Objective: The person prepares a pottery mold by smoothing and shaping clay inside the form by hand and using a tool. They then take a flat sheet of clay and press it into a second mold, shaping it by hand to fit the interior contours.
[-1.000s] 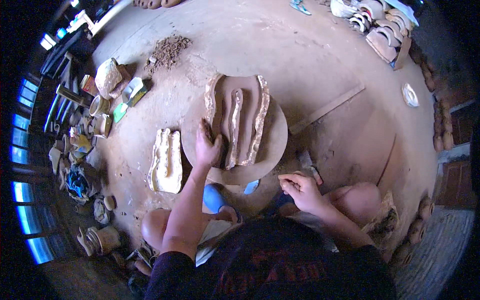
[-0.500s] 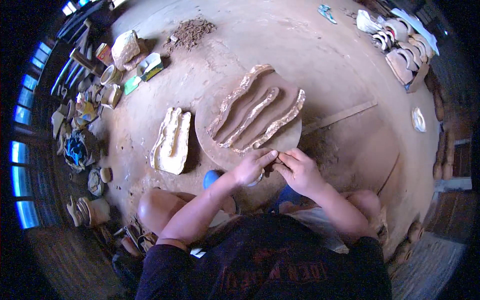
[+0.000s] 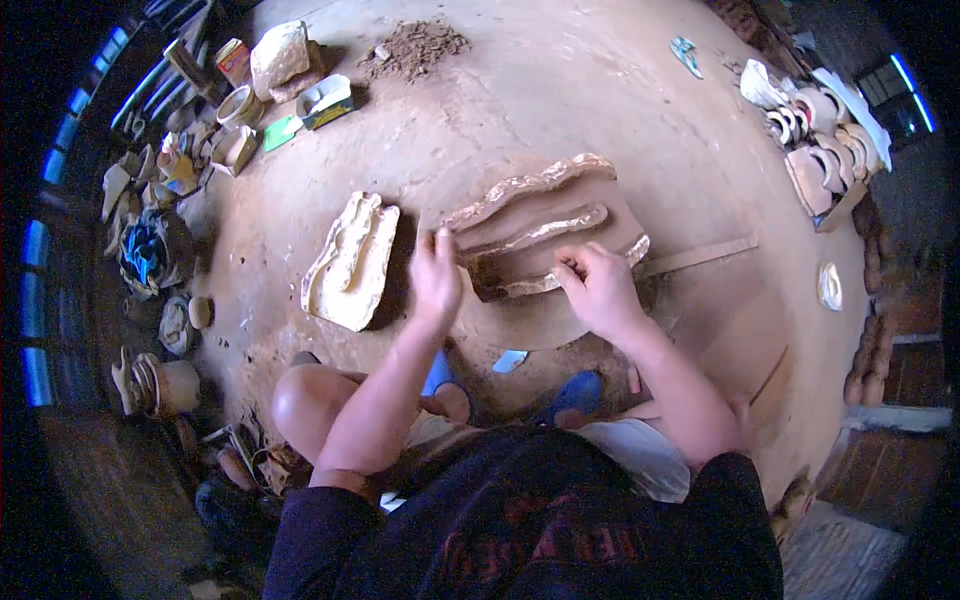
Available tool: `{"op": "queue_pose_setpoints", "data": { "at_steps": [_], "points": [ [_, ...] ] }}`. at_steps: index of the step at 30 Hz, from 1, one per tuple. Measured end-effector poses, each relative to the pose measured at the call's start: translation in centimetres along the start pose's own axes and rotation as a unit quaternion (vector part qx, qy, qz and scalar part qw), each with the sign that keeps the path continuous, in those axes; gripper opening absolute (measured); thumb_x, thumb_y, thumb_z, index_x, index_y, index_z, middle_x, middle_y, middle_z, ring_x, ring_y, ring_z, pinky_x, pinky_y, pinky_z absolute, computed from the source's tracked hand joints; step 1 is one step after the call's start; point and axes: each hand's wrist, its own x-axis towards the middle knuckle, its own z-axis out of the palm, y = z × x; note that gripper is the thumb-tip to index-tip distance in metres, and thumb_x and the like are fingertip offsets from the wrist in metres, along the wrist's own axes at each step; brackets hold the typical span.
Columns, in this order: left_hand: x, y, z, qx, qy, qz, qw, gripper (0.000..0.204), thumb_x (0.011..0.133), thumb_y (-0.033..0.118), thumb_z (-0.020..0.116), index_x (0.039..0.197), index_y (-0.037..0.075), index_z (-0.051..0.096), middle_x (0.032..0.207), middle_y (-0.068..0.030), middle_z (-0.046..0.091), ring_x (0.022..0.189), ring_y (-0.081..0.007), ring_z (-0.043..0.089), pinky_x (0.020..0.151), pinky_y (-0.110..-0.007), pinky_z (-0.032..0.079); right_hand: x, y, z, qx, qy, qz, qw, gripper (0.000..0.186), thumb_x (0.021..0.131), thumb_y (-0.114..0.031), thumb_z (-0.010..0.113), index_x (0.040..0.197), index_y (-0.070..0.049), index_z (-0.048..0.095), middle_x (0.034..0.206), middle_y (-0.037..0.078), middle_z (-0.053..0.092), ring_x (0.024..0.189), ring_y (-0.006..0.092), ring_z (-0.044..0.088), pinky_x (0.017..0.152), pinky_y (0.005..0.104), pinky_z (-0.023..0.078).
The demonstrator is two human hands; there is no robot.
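Observation:
A wavy-edged mould [image 3: 535,238], its hollows lined with brown clay and its rims chipped and pale, lies on a round board [image 3: 560,335] in front of me. My left hand [image 3: 436,280] is upright at the mould's left end, fingers stretched and slightly blurred; whether it touches the rim I cannot tell. Over the mould's front right rim, my right hand [image 3: 600,290] has thumb and fingertips pinched together, with anything between them hidden. Left of the board lies a cream-coloured mould [image 3: 350,262] of similar wavy shape.
A wooden strip [image 3: 705,255] lies right of the board. A small light-blue piece [image 3: 510,361] is between my feet. Crumbled clay [image 3: 415,50] is heaped at the back. Pots and containers [image 3: 235,150] line the left; curved mould pieces [image 3: 825,150] are stacked at far right.
My hands were together at the mould's front edge and have parted, the left going left and up, the right to the front right rim. The clay-lined mould looks turned clockwise.

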Motion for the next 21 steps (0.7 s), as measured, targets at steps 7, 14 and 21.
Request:
{"op": "queue_pose_setpoints", "data": {
  "at_steps": [7,14,21],
  "points": [
    [4.6,-7.8,-2.6,0.087,0.011,-0.035,0.996,0.024,0.094,0.011,0.069,0.112,-0.003,0.067,0.093,-0.0136,0.071,0.083,-0.0204,0.067,0.076,-0.035,0.053,2.9,0.6,1.4,0.007,-0.041,0.021,0.999,0.023,0.097,-0.015,0.07,0.113,0.001,0.074,0.097,0.01,0.075,0.081,0.0133,0.069,0.073,0.0292,0.055],
    [3.4,-8.7,-2.5,0.255,-0.024,0.182,0.949,0.043,0.09,-0.001,0.056,0.132,0.006,0.063,0.11,-0.0225,0.054,0.103,-0.0411,0.057,0.091,-0.049,0.049,2.7,3.9,2.2,0.124,-0.022,0.128,0.984,0.022,0.094,-0.012,0.071,0.11,0.002,0.075,0.101,0.017,0.077,0.089,0.023,0.074,0.079,0.0358,0.057],
    [3.1,-8.0,-2.2,0.342,-0.071,0.174,0.921,0.048,0.091,-0.001,0.053,0.138,0.005,0.061,0.119,-0.0228,0.055,0.108,-0.0412,0.059,0.096,-0.047,0.05,3.1,5.0,1.3,0.008,-0.002,0.014,1.0,0.019,0.096,-0.009,0.07,0.112,0.001,0.073,0.087,0.007,0.071,0.075,0.0121,0.066,0.07,0.0308,0.054]
  ]
}}
